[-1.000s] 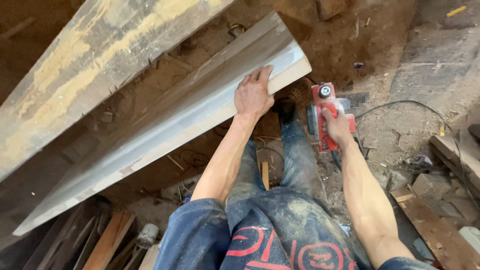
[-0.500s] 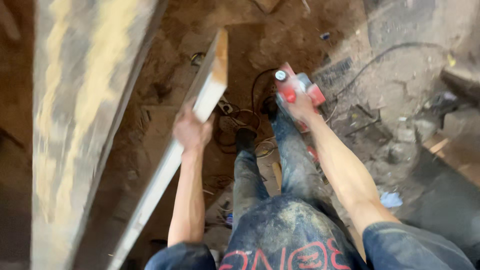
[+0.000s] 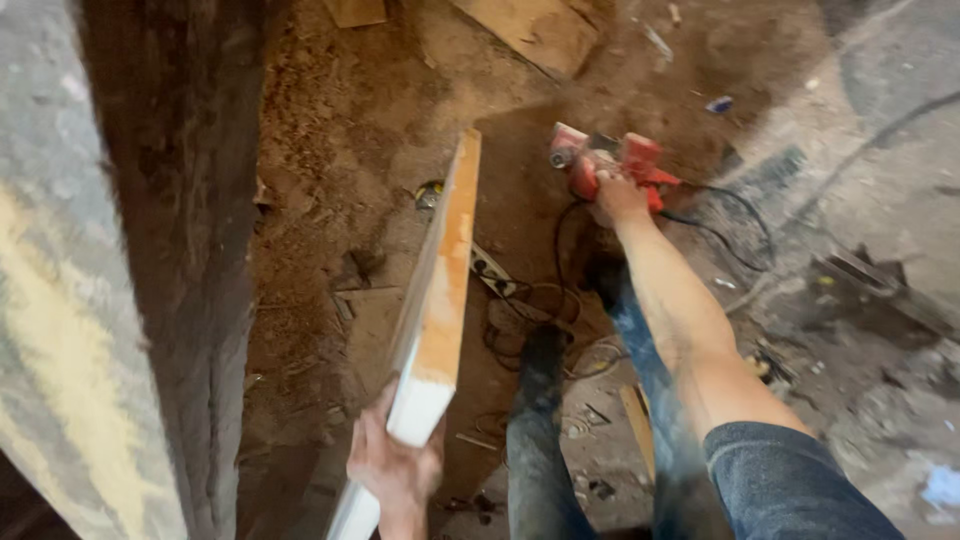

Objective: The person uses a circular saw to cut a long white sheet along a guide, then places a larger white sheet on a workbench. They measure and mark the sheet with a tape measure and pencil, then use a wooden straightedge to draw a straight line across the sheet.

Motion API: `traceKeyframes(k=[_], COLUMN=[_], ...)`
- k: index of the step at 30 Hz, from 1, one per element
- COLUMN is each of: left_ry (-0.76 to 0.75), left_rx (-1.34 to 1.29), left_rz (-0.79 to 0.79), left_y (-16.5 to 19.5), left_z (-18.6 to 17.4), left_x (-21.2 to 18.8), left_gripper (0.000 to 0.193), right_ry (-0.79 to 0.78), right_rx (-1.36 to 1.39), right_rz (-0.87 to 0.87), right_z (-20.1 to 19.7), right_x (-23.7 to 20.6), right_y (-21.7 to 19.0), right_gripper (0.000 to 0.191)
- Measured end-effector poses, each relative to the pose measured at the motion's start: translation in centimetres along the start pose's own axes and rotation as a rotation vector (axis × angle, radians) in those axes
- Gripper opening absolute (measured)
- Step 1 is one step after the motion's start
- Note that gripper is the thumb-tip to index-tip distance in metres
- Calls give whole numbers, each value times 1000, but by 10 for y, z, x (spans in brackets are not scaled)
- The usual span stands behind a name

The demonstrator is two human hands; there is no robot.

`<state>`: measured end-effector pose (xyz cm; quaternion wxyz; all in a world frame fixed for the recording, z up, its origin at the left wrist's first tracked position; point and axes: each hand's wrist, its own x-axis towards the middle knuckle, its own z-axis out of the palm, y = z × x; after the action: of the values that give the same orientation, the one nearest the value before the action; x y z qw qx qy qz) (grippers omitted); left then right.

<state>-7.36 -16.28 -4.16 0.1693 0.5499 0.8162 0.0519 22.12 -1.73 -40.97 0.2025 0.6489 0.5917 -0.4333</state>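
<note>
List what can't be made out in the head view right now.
- Left hand: wrist cut off by the bottom edge; near end of the wooden board also runs out of frame.
- Red power tool: blade and underside hidden by the right hand and motion blur.
- Cable: far end lost in floor debris.

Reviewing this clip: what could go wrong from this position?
The left hand grips only the near end of the long wooden board, so its far end could swing or drop. The right hand holds the red power tool, whose black cord loops near the legs, a possible snag.
</note>
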Motion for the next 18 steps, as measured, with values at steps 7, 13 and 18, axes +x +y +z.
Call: traceKeyframes(k=[7,13,18], left_ry=[57,23,-91], left_rx=[-5,61,-30], left_rz=[5,-8,-136], left_y=[0,-16,-9], left_z=[-13,-22,-29], left_x=[20,27,16], left_gripper=[61,68,64], right_ry=[51,385,221], right_rx=[-123,549,1091], right_rz=[33,-327,-681], right_z=[15,-18,-57], right_x=[25,-44,-186], right_y=[5,-63,-172], right_gripper=[45,49,62])
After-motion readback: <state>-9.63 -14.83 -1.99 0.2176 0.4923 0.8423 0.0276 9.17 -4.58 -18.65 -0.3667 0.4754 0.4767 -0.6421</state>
